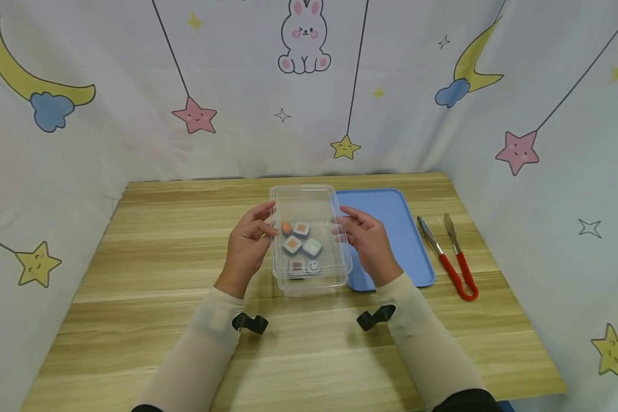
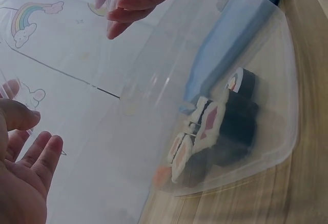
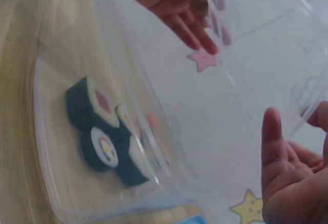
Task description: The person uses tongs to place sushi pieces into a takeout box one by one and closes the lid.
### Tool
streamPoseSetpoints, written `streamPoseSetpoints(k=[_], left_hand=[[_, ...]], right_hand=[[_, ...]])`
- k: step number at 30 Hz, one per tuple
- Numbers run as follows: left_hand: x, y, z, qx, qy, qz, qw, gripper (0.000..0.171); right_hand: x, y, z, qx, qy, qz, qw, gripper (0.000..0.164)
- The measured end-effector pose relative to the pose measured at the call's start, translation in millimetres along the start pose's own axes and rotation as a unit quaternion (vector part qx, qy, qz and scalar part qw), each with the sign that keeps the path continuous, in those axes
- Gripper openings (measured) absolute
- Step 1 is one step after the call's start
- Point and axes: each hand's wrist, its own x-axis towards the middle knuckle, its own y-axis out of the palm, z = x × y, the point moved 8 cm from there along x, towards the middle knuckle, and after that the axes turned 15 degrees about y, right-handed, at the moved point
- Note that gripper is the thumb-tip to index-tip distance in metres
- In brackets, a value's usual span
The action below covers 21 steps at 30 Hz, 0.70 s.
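Observation:
A clear plastic lid (image 1: 304, 200) is held over a clear plastic box (image 1: 314, 289). My left hand (image 1: 247, 243) pinches the lid's left edge between thumb and fingers. On the opposite edge my right hand (image 1: 369, 243) grips it, several fingers showing through the plastic. Several toy sushi pieces (image 1: 292, 245) lie inside the box, dark-sided rolls with white tops and coloured centres, plus a small orange piece (image 1: 286, 228). In the left wrist view, the rolls (image 2: 237, 126) stand close together behind the translucent wall, and the lid is raised away from them.
A blue tray (image 1: 393, 214) lies right of the box, partly behind my right hand. Further right, red-handled metal tongs (image 1: 463, 273) rest spread on the wooden table (image 1: 175, 229). White curtains (image 1: 237, 74) with printed stars and moons surround the back and sides.

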Motion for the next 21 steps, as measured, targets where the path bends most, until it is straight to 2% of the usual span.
streamPoseSetpoints(k=[3,6,7,9,12,15,17,21], left_hand=[[-1.4,1.4,1.5,0.012,-0.004,0.005,0.9999,0.017],[-3.4,1.6,4.4,0.022,-0.022,0.003,0.9995,0.009],[-4.3,1.6,5.6,0.015,-0.033,-0.001,0.9993,0.012],[-6.7,0.8,9.5,-0.01,-0.072,-0.02,0.9971,0.029],[-11.5,-0.2,15.9,-0.06,-0.142,-0.058,0.9863,0.047],[-16.3,0.7,19.2,-0.107,-0.2,-0.089,0.9698,0.05],[-18.4,2.8,18.9,-0.128,-0.221,-0.095,0.9623,0.049],[-22.1,6.9,18.5,-0.114,-0.24,-0.082,0.9605,0.053]], right_hand=[[-0.2,3.3,-0.2,0.02,0.012,0.009,1.0,0.052],[0.8,4.6,-0.6,0.041,0.017,0.011,0.999,0.055],[1.4,4.3,-0.9,0.051,0.018,0.009,0.998,0.056],[2.0,3.3,-1.0,0.072,0.018,0.003,0.997,0.054],[2.9,0.9,-1.3,0.097,0.015,-0.009,0.995,0.051],[2.7,-0.7,-1.5,0.108,0.007,-0.022,0.994,0.05],[3.0,-1.5,-3.0,0.108,0.003,-0.03,0.994,0.049],[2.4,-0.5,-6.3,0.105,0.0,-0.043,0.994,0.045]])
